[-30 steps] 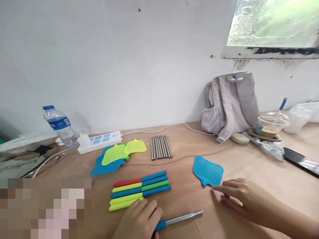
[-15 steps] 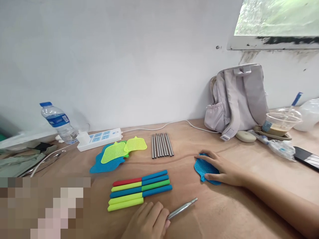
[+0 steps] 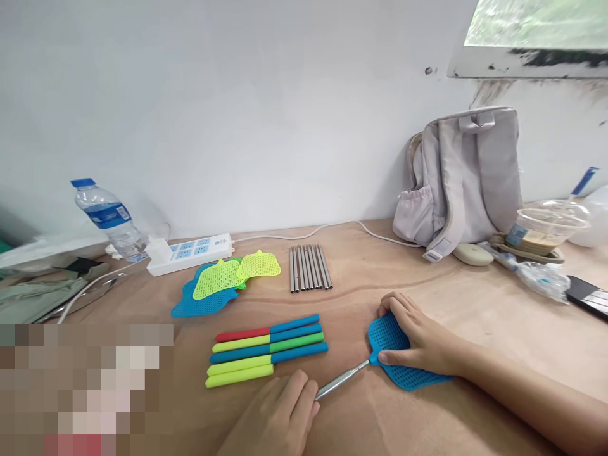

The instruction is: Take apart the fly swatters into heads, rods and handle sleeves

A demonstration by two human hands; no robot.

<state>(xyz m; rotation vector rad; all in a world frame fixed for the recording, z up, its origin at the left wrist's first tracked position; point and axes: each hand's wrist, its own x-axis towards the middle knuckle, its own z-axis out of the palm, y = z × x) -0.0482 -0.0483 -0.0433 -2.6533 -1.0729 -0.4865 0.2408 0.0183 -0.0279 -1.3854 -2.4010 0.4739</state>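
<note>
My right hand (image 3: 422, 345) lies flat over a blue swatter head (image 3: 403, 364) on the wooden table (image 3: 475, 316), fingers spread across the mesh and thumb pressing its near edge, so it pins the piece down more than it grips it. My left hand (image 3: 278, 418) is curled around the near end of a thin metal rod (image 3: 341, 380), fingers closed on it; the rod runs up and to the right, and its tip meets the narrow neck of the blue head (whether it sits inside the socket I cannot tell).

Just beyond my left hand lies a row of coloured handles (image 3: 266, 349) in red, yellow, green and blue, close to the rod but not touching it. Farther back sits a bundle of bare metal rods (image 3: 308, 268), and to its left a pile of yellow and blue swatter heads (image 3: 223, 286). A power strip (image 3: 190, 253) and a water bottle (image 3: 107, 218) stand near the wall. To the right a grey backpack (image 3: 468, 171) leans there, with a plastic cup (image 3: 544, 228) beside it.
</note>
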